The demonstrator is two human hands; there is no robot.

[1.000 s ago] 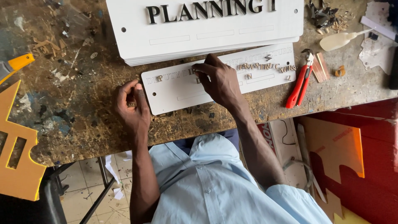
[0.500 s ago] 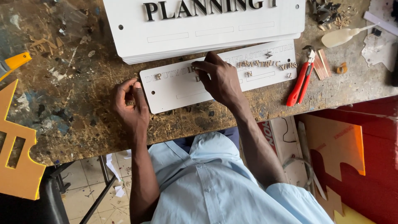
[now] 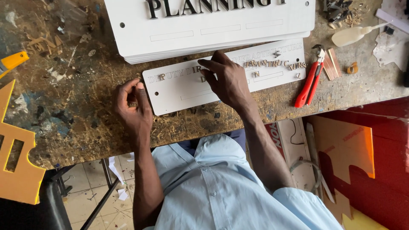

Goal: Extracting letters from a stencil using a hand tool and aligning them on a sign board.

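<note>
Workbench (image 3: pixel 64 106): right hand (image 3: pixel 228 81) flat on plaque (image 3: pixel 179 87)

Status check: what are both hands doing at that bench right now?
Left hand at white plate's left end. Right hand pressing small letters onto it. Red pliers alongside, clear.

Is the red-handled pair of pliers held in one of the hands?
No, the red-handled pliers lie alone on the wooden bench.

Red-handled pliers (image 3: pixel 310 83) lie on the scarred wooden surface (image 3: pixel 76 123), with a pale squeeze bottle (image 3: pixel 353 36) well beyond them. A stack of large white boards (image 3: pixel 213 32) fills the far side, while orange cut-out shapes (image 3: pixel 15 170) sit at the left edge.
</note>
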